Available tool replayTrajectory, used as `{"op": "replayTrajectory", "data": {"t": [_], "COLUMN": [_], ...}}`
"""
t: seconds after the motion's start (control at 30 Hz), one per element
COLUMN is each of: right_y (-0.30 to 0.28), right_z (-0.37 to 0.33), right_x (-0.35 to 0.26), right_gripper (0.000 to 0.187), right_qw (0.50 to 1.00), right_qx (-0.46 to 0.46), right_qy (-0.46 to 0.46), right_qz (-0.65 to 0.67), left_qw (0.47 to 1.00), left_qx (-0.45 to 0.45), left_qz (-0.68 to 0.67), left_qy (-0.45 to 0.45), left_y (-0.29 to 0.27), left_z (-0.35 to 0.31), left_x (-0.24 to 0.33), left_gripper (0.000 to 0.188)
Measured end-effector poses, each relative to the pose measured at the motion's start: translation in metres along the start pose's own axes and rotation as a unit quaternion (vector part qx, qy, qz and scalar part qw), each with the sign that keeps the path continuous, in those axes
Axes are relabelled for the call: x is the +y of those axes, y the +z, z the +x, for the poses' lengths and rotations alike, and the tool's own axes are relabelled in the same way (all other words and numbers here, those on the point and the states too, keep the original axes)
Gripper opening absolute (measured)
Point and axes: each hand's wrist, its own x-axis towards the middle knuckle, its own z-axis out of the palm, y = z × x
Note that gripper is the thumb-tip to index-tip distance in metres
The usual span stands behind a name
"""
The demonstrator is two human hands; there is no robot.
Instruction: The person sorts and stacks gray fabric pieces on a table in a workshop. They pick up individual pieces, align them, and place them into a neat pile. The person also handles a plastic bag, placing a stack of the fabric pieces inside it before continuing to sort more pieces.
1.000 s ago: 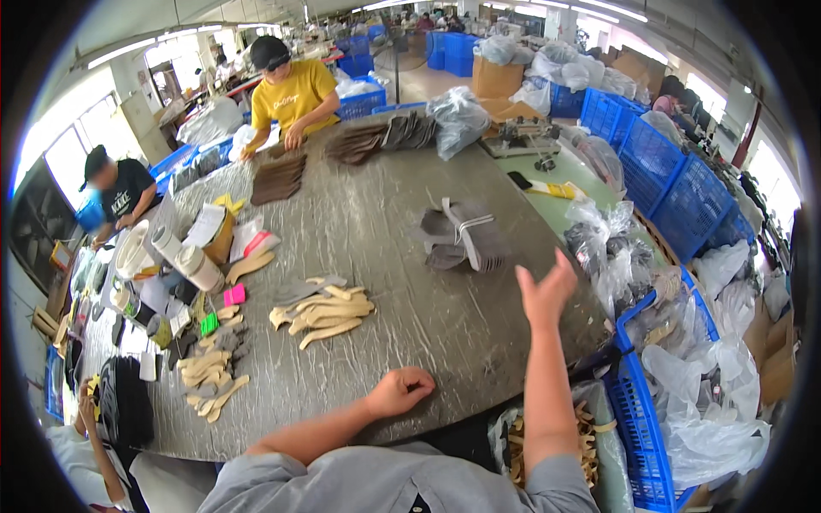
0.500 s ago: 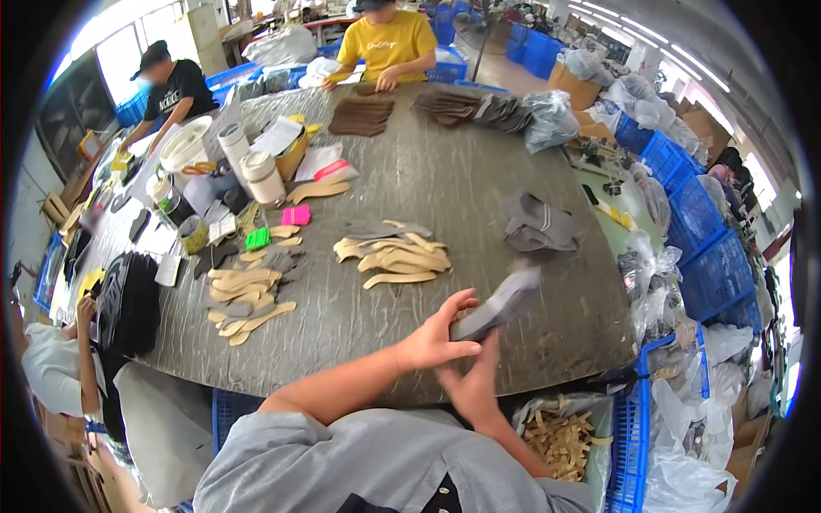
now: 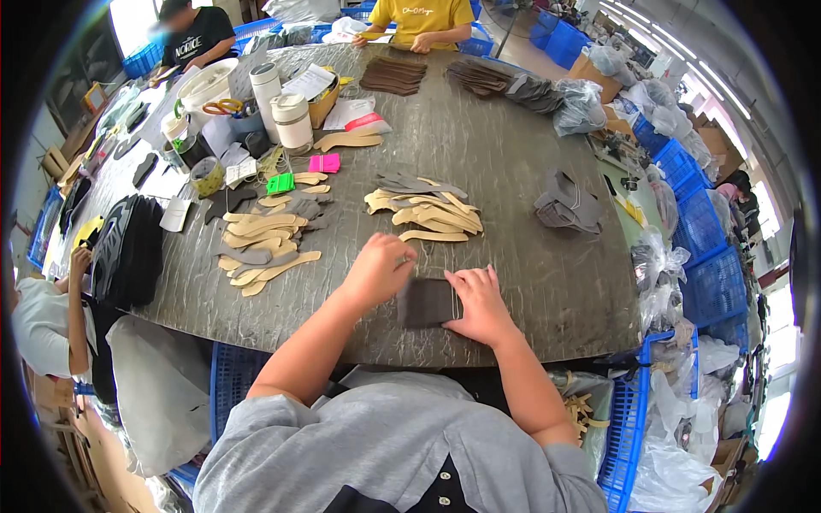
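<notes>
Left hand [image 3: 376,272] and right hand [image 3: 481,303] both clamped on dark grey fabric stack [image 3: 428,303], flat on grey worktable [image 3: 530,274]; beige insole pile [image 3: 432,212] beyond.

Dark grey stack [image 3: 425,303] (tan cut-outs [image 3: 432,214] beyond)

You're at a wide, dark grey table [image 3: 513,154] in a workshop — blue crates [image 3: 701,231] stacked along your right, daylight pouring through a window [image 3: 128,17] far left, pale floor beyond.
</notes>
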Motion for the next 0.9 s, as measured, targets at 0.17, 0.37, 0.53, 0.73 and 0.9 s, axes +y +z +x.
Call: {"op": "replayTrajectory", "data": {"t": [0.17, 0.37, 0.53, 0.73, 0.9], "right_y": [0.019, 0.036, 0.043, 0.038, 0.033], "right_z": [-0.004, -0.025, -0.032, -0.035, -0.037], "right_x": [-0.035, -0.022, -0.035, -0.041, -0.045], "right_gripper": [0.098, 0.096, 0.084, 0.085, 0.091], "right_qw": [0.993, 0.982, 0.965, 0.960, 0.961], "right_qx": [0.059, 0.177, 0.240, 0.249, 0.242], "right_qy": [0.100, 0.072, 0.096, 0.102, 0.103], "right_qz": [-0.024, -0.013, -0.036, -0.079, -0.089], "left_qw": [0.985, 0.967, 0.966, 0.981, 0.952], "left_qx": [-0.134, -0.209, -0.202, -0.154, -0.218], "left_qz": [-0.043, 0.072, 0.140, 0.009, -0.063], "left_qy": [-0.100, -0.127, -0.082, -0.122, -0.208], "left_y": [0.012, 0.041, 0.054, 0.055, 0.038], "left_z": [-0.028, -0.033, -0.040, -0.044, -0.029], "left_x": [0.050, 0.063, 0.068, 0.062, 0.071], "left_gripper": [0.015, 0.016, 0.013, 0.009, 0.011]}}
